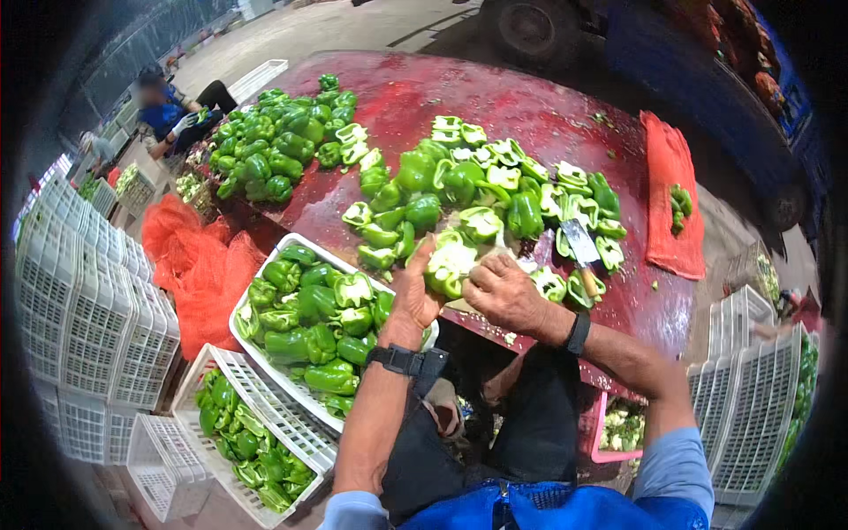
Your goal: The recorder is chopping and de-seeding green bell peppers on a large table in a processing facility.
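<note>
My left hand [417, 288] grips an opened green bell pepper [452, 260], its pale inside facing up. Against the right edge of that pepper lies my right hand [505, 293], fingers curled; what they hold, if anything, is hidden. A cleaver with a wooden handle [580, 244] rests on cut peppers to the right. Beyond my hands, cut bell pepper halves [503, 177] and whole bell peppers [416, 171] are heaped on the red tabletop [457, 86]. A white basin [311, 240] of green peppers stands beside my left forearm.
White plastic crates [99, 311] are stacked at left; one crate [285, 397] holds peppers. Another pepper pile [265, 146] lies at far left. Red mesh bags [669, 179] lie at right. A pink crate [599, 430] is below the table. A seated person [162, 112] handles a pepper.
</note>
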Motion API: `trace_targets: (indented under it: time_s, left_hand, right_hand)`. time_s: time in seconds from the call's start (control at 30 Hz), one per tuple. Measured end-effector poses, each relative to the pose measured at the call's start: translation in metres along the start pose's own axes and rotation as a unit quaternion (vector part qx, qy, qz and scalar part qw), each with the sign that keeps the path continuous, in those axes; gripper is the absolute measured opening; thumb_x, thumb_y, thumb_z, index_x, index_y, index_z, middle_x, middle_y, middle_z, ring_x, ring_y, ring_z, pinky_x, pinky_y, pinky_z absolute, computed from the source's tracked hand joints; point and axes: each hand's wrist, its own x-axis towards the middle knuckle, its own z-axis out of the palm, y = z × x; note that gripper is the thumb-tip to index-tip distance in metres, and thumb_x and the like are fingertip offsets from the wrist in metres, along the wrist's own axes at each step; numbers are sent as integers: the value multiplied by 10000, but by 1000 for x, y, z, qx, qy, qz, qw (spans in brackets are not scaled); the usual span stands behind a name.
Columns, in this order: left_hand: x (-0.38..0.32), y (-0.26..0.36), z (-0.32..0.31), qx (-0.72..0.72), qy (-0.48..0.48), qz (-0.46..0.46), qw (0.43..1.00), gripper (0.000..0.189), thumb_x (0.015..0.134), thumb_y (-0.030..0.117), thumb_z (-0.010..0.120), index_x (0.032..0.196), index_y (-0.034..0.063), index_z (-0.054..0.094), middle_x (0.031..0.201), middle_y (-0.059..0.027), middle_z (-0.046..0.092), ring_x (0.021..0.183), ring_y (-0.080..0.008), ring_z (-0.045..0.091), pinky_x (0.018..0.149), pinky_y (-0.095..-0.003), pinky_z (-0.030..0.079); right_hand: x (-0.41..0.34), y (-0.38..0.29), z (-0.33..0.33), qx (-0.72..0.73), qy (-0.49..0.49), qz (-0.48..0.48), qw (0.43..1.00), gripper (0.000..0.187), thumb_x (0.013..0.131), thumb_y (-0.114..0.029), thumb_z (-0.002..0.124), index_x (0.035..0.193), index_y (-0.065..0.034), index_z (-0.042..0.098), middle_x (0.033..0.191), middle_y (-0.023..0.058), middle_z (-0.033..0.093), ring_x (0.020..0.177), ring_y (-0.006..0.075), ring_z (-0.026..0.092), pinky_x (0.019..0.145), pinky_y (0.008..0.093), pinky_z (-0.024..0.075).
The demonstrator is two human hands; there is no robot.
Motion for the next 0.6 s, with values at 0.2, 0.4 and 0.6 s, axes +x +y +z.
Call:
trace_targets:
  time_s: [0.2, 0.4, 0.6]
  left_hand:
    - [-26, -17, 11, 37, 3, 47, 998, 393, 904, 145, 610, 1267, 2, 563, 1187, -120, 644, 1055, -231, 643, 922, -382, 535]
    - [-46, -35, 17, 182, 13, 38, 982, 367, 895, 123, 627, 1240, 8, 580, 1100, -67, 653, 969, -148, 625, 843, -288, 512]
    - [-53, -22, 26, 222, -12, -3, 975, 313, 884, 123, 623, 1176, 8, 614, 1064, -62, 662, 907, -149, 639, 785, -298, 529]
  right_hand:
    - [-6, -15, -45, 159, -1, 182, 970, 334, 749, -55, 690, 1067, -51, 587, 947, 137, 603, 882, 357, 606, 723, 445, 522]
    - [-15, -22, -37, 91, -110, 231, 962, 398, 772, -169, 691, 1072, 8, 500, 844, 195, 612, 791, 383, 639, 650, 459, 530]
    - [-20, -10, -28, 126, -92, 175, 972, 519, 751, -252, 742, 1099, 16, 465, 720, 164, 598, 639, 382, 622, 540, 457, 497]
